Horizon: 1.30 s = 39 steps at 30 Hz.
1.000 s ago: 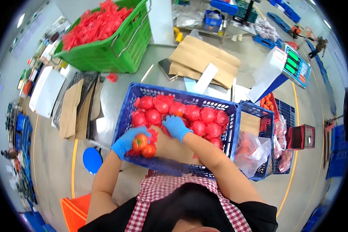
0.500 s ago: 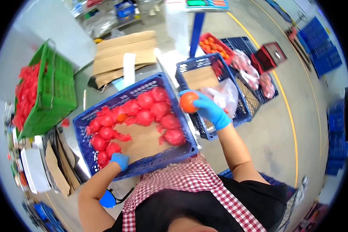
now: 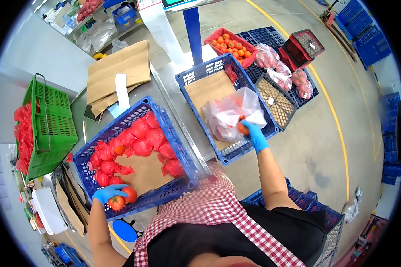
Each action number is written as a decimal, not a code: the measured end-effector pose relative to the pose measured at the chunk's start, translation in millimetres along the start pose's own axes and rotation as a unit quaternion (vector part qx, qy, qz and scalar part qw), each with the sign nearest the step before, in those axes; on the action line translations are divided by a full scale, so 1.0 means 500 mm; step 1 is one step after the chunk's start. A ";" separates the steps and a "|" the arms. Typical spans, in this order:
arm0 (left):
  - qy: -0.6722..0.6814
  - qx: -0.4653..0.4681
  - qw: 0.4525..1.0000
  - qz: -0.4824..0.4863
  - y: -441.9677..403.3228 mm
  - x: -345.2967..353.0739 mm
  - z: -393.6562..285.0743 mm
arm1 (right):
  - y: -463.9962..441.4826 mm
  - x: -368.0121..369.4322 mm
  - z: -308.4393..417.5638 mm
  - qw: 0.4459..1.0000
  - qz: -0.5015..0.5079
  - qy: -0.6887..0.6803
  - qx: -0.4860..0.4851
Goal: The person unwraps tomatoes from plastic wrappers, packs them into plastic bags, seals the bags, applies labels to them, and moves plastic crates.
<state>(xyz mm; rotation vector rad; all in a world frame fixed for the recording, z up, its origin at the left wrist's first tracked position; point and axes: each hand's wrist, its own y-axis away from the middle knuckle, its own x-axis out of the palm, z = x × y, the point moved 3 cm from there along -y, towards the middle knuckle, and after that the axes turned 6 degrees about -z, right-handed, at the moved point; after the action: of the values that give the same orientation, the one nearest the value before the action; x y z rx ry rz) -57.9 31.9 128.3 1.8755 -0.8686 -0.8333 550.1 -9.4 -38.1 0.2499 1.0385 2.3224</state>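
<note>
At the lower left of the frame, my left hand (image 3: pixel 108 193) curls its fingers around two tomatoes (image 3: pixel 116 202), by the corner of a blue crate (image 3: pixel 173 192) that holds red bundles (image 3: pixel 142 147). Right of centre, my right hand (image 3: pixel 256 135) pinches a single tomato (image 3: pixel 243 128) at the edge of a pale bag (image 3: pixel 220 118) lying in the other crate (image 3: pixel 237 151); whether the film goes under it, I can't tell. My left thumb is hard to make out, so I can't say how firm that grip is. Two in one palm seems the weaker hold: if those fingers slacken, one could roll out and bruise on the rim. On the right, loose film could snag on my glove and tear, and too hard a squeeze might split the skin.
</note>
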 end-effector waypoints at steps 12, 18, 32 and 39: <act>0.670 0.290 0.614 0.300 -0.003 0.199 -0.461 | -0.154 0.109 0.007 0.864 0.126 0.459 -0.163; 0.552 0.068 0.794 0.245 -0.214 0.386 -0.708 | -0.220 0.082 -0.018 0.973 0.142 -0.016 -0.180; 0.562 0.081 0.823 0.022 -0.658 0.512 -0.748 | 0.072 -0.064 0.219 0.795 -0.270 0.222 -0.495; 0.189 0.331 0.917 0.116 -0.416 0.395 -0.763 | 0.048 -0.082 0.185 0.782 -0.235 0.259 -0.515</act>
<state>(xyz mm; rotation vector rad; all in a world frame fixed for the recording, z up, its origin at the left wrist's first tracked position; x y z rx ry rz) 406.2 110.1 49.0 2.3345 -1.1827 0.0067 609.0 11.8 44.7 -1.0020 -0.1205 2.1401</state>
